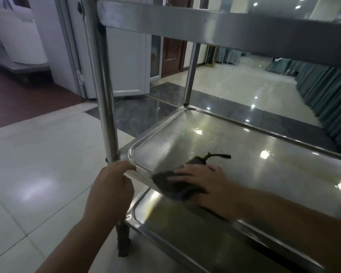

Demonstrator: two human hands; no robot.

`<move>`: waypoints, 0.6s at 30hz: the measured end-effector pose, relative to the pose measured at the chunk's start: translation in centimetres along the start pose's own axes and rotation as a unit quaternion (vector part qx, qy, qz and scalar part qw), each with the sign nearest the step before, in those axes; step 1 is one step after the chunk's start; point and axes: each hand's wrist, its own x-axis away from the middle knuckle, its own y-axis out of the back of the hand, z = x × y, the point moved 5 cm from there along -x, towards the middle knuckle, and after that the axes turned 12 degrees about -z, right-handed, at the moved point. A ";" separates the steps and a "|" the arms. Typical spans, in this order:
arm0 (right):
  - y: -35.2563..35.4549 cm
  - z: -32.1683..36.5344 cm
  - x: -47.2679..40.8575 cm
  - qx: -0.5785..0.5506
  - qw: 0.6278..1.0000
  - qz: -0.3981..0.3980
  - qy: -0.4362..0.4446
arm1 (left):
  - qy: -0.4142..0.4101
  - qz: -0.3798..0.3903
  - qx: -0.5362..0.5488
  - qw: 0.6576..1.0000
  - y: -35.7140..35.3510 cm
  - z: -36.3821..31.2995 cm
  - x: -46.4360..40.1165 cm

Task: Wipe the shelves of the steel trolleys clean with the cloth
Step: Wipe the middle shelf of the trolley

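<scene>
Cloth (173,186), dark and bunched, lies on the middle shelf (254,154) of the steel trolley (106,95), right by the near raised rim. Right hand (203,182) presses flat on it, fingers (183,172) straight and slightly spread. Left hand (110,186) grips the shelf's near left corner beside the upright post, fingers curled over the edge. Open steel runs away to the far rim and rightward. Lower shelf (185,229) sits half hidden under the forearm; the top shelf is cut off above. Cloth's outline is blurred.
</scene>
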 end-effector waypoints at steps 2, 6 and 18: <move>0.5 -0.4 2.9 0.008 1.000 -0.007 0.019 | 0.008 -0.074 0.030 0.997 1.2 0.1 -0.9; 2.2 -4.2 6.2 0.016 0.996 -0.061 -0.067 | 0.172 -0.163 0.171 0.956 1.7 2.8 -3.4; 3.8 -15.9 -10.7 0.078 0.890 -0.135 -0.429 | 0.259 -0.089 0.282 0.920 -1.4 4.8 -3.6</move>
